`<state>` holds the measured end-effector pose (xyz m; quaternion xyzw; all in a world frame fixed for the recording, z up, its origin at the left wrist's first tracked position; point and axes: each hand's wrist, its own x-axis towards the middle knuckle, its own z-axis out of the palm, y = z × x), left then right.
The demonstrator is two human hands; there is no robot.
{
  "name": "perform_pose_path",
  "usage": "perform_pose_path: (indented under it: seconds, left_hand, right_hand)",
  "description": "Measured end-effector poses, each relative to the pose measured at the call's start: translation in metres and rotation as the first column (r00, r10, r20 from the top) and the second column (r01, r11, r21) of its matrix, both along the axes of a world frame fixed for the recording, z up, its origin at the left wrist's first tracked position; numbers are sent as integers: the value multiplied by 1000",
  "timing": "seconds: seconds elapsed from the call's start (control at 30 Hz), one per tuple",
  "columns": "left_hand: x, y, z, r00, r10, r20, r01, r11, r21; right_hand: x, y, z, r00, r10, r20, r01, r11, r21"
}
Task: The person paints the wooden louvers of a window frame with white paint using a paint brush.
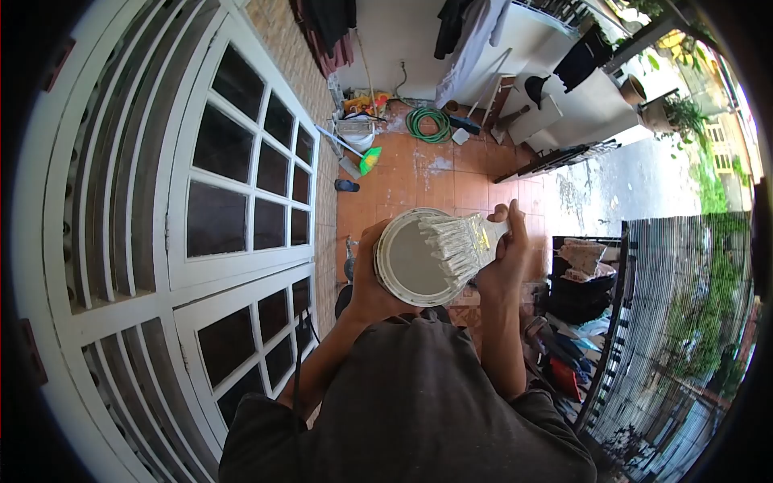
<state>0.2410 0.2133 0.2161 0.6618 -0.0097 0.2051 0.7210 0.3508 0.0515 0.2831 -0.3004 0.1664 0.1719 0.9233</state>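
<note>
In the head view, your left hand [366, 270] grasps the pail [390, 290] of pale paint [409, 256] by its side, ahead of your dark shirt [411, 394], while your right hand [511, 253] grips the paint-coated brush [460, 247] by its handle, bristles over the pail's opening.

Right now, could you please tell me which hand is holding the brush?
The right hand, gripping the brush by its handle; the left hand instead holds the paint tub.
</note>
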Motion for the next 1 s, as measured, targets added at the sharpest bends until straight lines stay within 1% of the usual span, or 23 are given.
perform_pose_path:
  seconds: [0.1, 0.2, 0.3, 0.33, 0.4, 0.43, 0.5, 0.57, 0.6, 0.67, 0.7, 0.77, 0.8, 0.9, 0.93, 1.0]
  left_hand:
    - [3, -8, -4, 998, -29, -55, 31, 999, 31]
    - [6, -20, -12, 995, -81, -61, 81, 997, 12]
    - [10, -29, -24, 989, -128, -68, 133, 989, 64]
    - [11, -33, -27, 986, -147, -74, 151, 987, 54]
    - [15, -44, -34, 980, -181, -82, 185, 982, 32]
    - [16, -47, -37, 977, -190, -93, 200, 974, 103]
    - [22, -53, -44, 972, -209, -107, 230, 942, 244]
    - [26, -62, -51, 966, -251, -66, 260, 931, 257]
    - [29, -66, -56, 961, -271, -44, 273, 925, 266]
    - [33, -77, -72, 950, -310, -28, 309, 926, 219]
    - [33, -83, -80, 945, -328, -19, 325, 925, 195]
    - [37, -85, -91, 922, -386, -19, 376, 884, 277]
    - [38, -86, -97, 909, -416, -23, 401, 860, 316]
    - [38, -98, -116, 882, -469, -40, 458, 836, 303]
    - [38, -100, -119, 865, -496, -73, 494, 819, 291]
    - [41, -106, -135, 832, -551, -59, 541, 785, 301]
  right_hand:
    - [-6, -16, -14, 998, 9, -60, 0, 990, 142]
    - [-13, -34, -18, 994, -81, -70, 88, 991, 98]
    - [-14, -50, -27, 990, -141, 27, 137, 981, 134]
    - [-15, -59, -37, 989, -145, 38, 138, 978, 155]
    - [-18, -72, -49, 976, -219, -9, 219, 972, 84]
    - [-21, -78, -55, 967, -254, -30, 256, 966, 47]
    - [-30, -88, -69, 944, -322, -76, 327, 943, 58]
    - [-41, -98, -84, 917, -381, -122, 390, 918, 67]
    - [-48, -102, -93, 910, -393, -135, 407, 907, 105]
    - [-70, -112, -109, 897, -412, -163, 437, 882, 177]
    - [-79, -114, -115, 875, -455, -165, 480, 859, 178]
    - [-91, -116, -129, 828, -537, -159, 560, 807, 189]
    - [-101, -119, -139, 839, -530, -124, 541, 787, 297]
    - [-114, -121, -147, 747, -610, -266, 653, 598, 464]
    - [-116, -122, -154, 785, -608, -116, 565, 628, 536]
    - [-126, -130, -170, 749, -642, -162, 640, 639, 427]
